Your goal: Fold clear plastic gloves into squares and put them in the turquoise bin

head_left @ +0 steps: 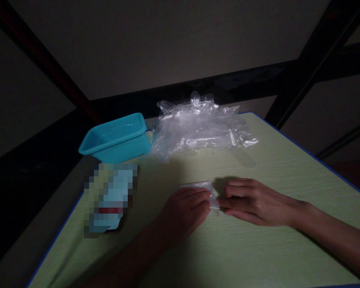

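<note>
A small folded piece of clear, whitish plastic film (pixel 213 197) lies flat on the table in front of me. My left hand (pixel 187 208) rests on top of it, its fingers lying flat and close together, covering most of the film. From the right, my right hand (pixel 253 200) reaches the film's right edge. The fingers of that hand are curled together, with the fingertips closed at the edge. Beyond both hands is a crumpled heap of thin clear plastic (pixel 198 128) with finger-like ends, looking like disposable gloves.
At the back left stands a turquoise plastic basket (pixel 126 146), beside the heap. Nearer to me on the left lies a blurred-out light blue object (pixel 117 196). The pale green table (pixel 273 256) has a blue edge. Behind it is a wall with dark bars.
</note>
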A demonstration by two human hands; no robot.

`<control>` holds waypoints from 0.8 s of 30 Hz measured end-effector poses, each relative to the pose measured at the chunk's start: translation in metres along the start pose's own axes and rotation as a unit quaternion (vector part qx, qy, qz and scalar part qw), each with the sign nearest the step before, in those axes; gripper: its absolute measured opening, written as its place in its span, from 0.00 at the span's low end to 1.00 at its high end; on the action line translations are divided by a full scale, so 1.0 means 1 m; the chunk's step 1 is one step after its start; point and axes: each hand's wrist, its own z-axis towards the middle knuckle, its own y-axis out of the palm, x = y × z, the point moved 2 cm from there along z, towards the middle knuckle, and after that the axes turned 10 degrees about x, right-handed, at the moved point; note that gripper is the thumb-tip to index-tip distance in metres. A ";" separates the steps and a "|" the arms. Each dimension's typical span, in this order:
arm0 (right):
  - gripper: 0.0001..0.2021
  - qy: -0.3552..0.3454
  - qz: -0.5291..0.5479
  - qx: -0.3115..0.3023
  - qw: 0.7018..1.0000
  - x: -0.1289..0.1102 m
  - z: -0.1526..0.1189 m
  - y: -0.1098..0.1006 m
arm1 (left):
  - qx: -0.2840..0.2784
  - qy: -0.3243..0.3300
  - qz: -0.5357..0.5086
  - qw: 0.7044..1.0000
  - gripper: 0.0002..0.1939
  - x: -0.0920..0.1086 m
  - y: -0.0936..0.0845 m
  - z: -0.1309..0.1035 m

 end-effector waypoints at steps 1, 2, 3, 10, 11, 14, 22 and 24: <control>0.21 0.000 0.000 0.001 1.000 0.000 0.000 0.000 | -0.010 -0.005 0.000 1.000 0.09 0.000 0.000 0.000; 0.21 -0.001 -0.002 0.004 1.000 0.000 0.000 -0.001 | -0.019 -0.010 0.000 1.000 0.09 0.000 0.001 -0.001; 0.21 -0.002 -0.003 0.008 1.000 0.000 0.000 -0.001 | -0.026 -0.013 -0.001 1.000 0.08 0.000 0.001 -0.001; 0.17 0.003 -0.014 0.049 0.999 0.000 -0.003 -0.002 | -0.058 -0.023 -0.011 0.998 0.09 0.001 0.001 -0.001; 0.16 0.007 -0.013 0.056 0.998 0.000 -0.003 -0.002 | -0.057 -0.023 -0.012 0.998 0.09 0.001 0.001 -0.001; 0.14 0.018 -0.007 0.042 0.999 0.001 -0.003 -0.002 | -0.054 -0.020 -0.015 0.998 0.09 0.001 0.001 0.000; 0.15 0.063 0.052 -0.059 0.995 0.008 -0.002 0.000 | -0.071 -0.038 -0.029 0.996 0.10 0.001 0.001 0.000; 0.16 0.070 0.059 -0.075 0.993 0.010 -0.002 0.000 | -0.069 -0.051 -0.049 0.995 0.10 0.000 0.000 0.000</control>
